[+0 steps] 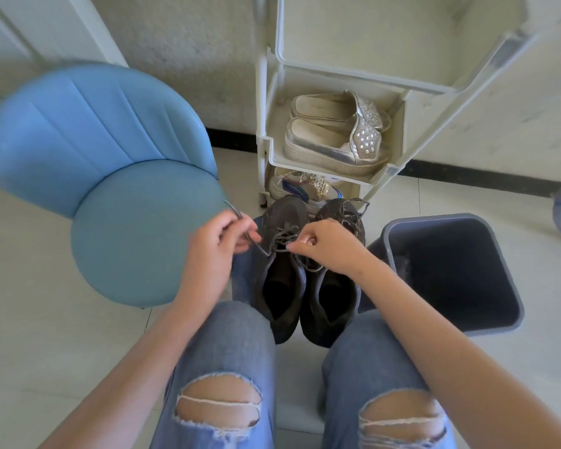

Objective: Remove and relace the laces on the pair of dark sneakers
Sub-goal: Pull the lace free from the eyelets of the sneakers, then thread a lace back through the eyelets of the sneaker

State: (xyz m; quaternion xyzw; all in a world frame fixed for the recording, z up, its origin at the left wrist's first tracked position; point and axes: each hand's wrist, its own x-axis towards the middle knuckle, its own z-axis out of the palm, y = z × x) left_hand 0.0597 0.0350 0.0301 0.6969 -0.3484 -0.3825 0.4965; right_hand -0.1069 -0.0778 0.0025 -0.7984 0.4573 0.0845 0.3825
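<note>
Lace (280, 237) pinched in 2 places
Left hand (222, 236) pinches it at the sneaker's (284, 210) 9 o'clock, right hand (327, 246) at 3 o'clock.

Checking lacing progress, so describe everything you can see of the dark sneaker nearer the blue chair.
The dark sneaker looks like matte grey-black fabric, rounded toe pointing away, open collar facing up. It stands upright between the person's legs, beside the other sneaker. A grey lace crosses loosely over its tongue area; the left hand pinches one end drawn sideways, the right hand pinches another stretch above the opening.
</note>
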